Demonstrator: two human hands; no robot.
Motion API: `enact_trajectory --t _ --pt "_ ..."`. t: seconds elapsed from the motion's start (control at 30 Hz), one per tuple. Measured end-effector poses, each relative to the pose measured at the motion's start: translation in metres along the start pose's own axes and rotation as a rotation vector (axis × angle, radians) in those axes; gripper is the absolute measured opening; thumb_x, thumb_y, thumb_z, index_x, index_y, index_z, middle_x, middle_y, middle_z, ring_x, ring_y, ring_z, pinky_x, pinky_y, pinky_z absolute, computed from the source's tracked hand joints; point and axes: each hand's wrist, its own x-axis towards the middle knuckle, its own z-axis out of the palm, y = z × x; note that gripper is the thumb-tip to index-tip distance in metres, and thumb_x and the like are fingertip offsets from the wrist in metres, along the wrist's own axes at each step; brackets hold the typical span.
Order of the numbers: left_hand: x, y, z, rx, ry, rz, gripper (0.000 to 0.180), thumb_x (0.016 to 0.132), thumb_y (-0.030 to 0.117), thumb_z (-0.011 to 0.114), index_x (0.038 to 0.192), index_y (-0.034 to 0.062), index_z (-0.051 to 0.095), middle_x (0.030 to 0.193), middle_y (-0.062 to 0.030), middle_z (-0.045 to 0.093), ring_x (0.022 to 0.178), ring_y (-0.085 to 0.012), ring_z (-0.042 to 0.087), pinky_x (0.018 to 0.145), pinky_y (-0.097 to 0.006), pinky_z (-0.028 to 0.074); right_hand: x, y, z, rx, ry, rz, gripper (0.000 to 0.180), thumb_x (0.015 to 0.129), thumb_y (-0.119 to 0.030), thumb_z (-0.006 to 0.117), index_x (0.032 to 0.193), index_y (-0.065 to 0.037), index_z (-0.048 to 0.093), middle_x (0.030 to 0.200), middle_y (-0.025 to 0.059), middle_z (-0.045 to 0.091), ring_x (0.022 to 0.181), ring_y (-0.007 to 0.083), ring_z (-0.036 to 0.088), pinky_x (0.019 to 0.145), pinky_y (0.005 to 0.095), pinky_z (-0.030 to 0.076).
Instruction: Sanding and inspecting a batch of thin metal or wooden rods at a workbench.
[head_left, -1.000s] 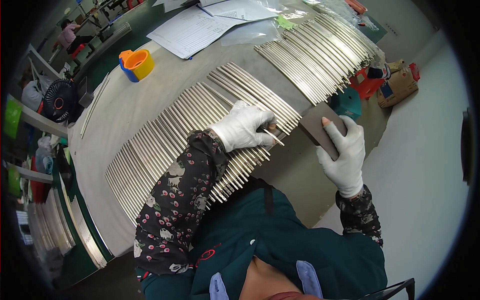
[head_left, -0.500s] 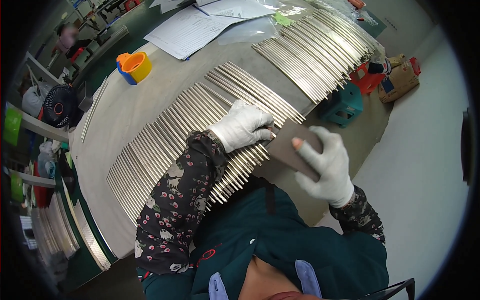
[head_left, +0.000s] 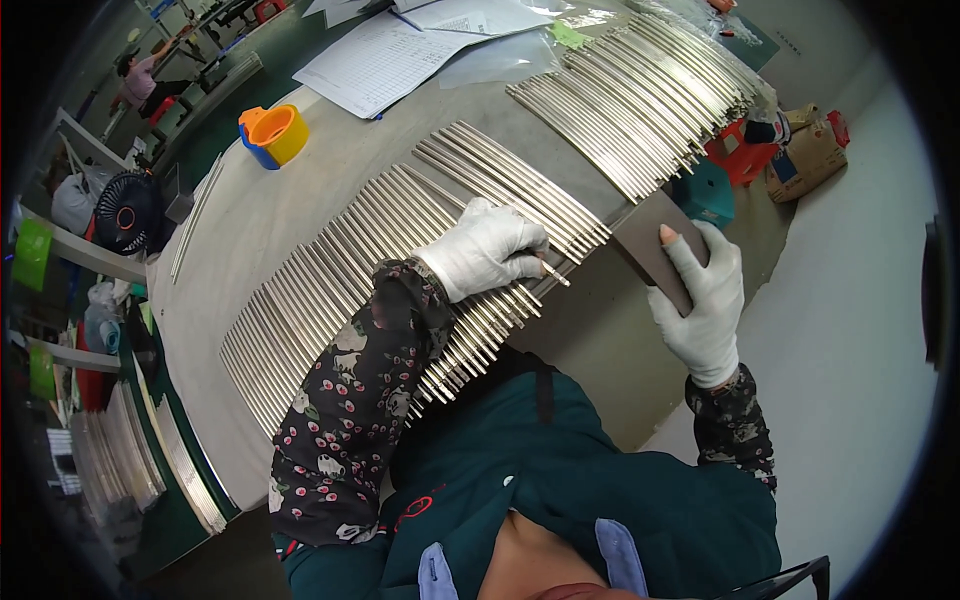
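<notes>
In its white glove, my left hand (head_left: 482, 250) is closed round one slim metal rod (head_left: 556, 274), whose end sticks out past my fingers at the table edge. Beneath and beside that hand lies a row of silvery metal rods (head_left: 330, 265), side by side. A smaller group of rods (head_left: 510, 185) lies just beyond my fingers. My right hand (head_left: 705, 305), also gloved with a bare thumb tip, grips a flat brown-grey rectangular block (head_left: 665, 245), which looks like a sanding block. That block is off to the right, apart from the held rod.
A third bundle of rods (head_left: 640, 100) lies at the far right of the grey table (head_left: 210, 330). Farther back are papers (head_left: 375, 65) and an orange-and-blue tape dispenser (head_left: 275, 135). A teal stool (head_left: 705, 190) and a brown bag (head_left: 805, 160) stand right. A person (head_left: 140, 85) sits far left.
My right hand has moved right and slightly up with the block, away from the rod. The rod end now shows beyond my left fingers, which have stayed in place.
</notes>
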Motion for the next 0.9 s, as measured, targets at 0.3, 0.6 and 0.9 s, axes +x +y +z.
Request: enact_trajectory --t 0.3,0.6,0.9 --pt "-0.017 0.014 -0.014 0.306 0.086 -0.035 0.024 0.068 0.021 0.076 0.085 0.012 0.062 0.088 -0.0028 0.058 0.087 -0.0256 0.056 0.076 -0.039 0.045 -0.007 -0.003 -0.001 0.117 -0.06 -0.004 0.064 0.059 -0.014 0.074 0.121 -0.014 0.059 0.118 0.0152 0.05 0.098 0.0311 0.052 0.083 0.0393 0.047" --pt "-0.006 0.015 -0.011 -0.071 -0.163 -0.201 0.024 0.075 0.025 0.075 0.085 0.0078 0.061 0.081 -0.007 0.063 0.084 -0.0257 0.059 0.079 -0.039 0.042 -0.007 -0.017 0.0 0.161 -0.1 -0.053 0.064 0.057 -0.015 0.075 0.119 -0.013 0.059 0.117 0.0155 0.05 0.093 0.0313 0.053 0.078 0.0395 0.048" --pt "-0.007 0.005 0.0 -0.086 -0.049 -0.114 0.016 0.08 0.022 0.071 0.081 0.0085 0.063 0.077 -0.0059 0.064 0.078 -0.0239 0.061 0.083 -0.036 0.04 0.003 -0.027 0.005 -0.041 -0.079 -0.041 0.059 0.057 -0.021 0.077 0.113 -0.015 0.061 0.114 0.0188 0.051 0.088 0.032 0.055 0.074 0.039 0.048"
